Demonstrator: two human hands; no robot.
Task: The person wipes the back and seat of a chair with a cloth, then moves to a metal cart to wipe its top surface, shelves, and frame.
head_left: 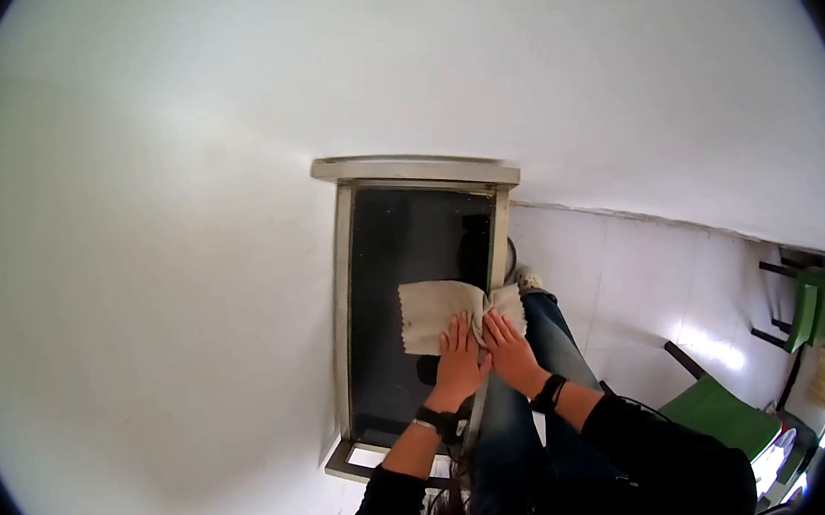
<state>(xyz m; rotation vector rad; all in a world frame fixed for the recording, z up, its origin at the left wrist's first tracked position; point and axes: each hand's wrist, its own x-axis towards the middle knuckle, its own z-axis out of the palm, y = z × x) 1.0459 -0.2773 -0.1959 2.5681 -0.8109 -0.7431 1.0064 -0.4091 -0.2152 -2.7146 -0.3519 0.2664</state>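
A beige cloth (429, 307) with zigzag edges lies across the dark glass top (401, 244) of a small table with a light frame (345, 294). My left hand (458, 364) rests on the cloth's lower edge, its fingers stretched out and pointing away from me. Close beside it, my right hand (514, 352) lies on the cloth's right part, also with fingers extended, near the table's right edge. The cloth is creased between the two hands, and its right end hangs over the frame.
White walls meet the table at its far and left sides. My legs in jeans (557, 345) are at the table's right side. A green chair (721, 414) stands at the lower right on the pale tiled floor (633, 281), and another green chair (807, 311) is farther right.
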